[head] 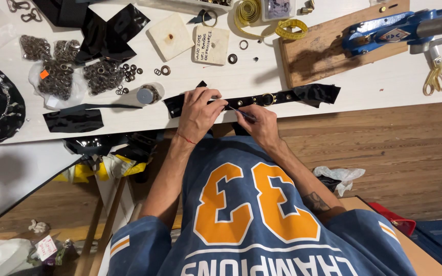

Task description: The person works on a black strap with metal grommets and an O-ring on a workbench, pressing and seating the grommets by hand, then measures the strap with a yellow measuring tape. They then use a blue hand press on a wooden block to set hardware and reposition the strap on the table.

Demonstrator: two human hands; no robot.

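At frame centre, our left hand (196, 113) presses the black studded strap (254, 98) flat on the tabletop (364, 84); our right hand (260, 124) pinches a thin pen-like tool (242, 113).

I see a white worktop (364, 87) with a glossy black strap (262, 98) on it, studded with brass-coloured eyelets and a gold ring. Left of the strap lie dull grey metal rings in clear bags (57, 69) and shiny black offcuts (73, 120). Above the strap sits a yellow tape measure (254, 18); to its right, a blue press (395, 30) on a plain brown wooden board (313, 51), and scissors with yellow handles (435, 77). Below the strap, my shirt (251, 214) is blue with orange numerals outlined in white, and the floor (395, 148) is brown planked wood.
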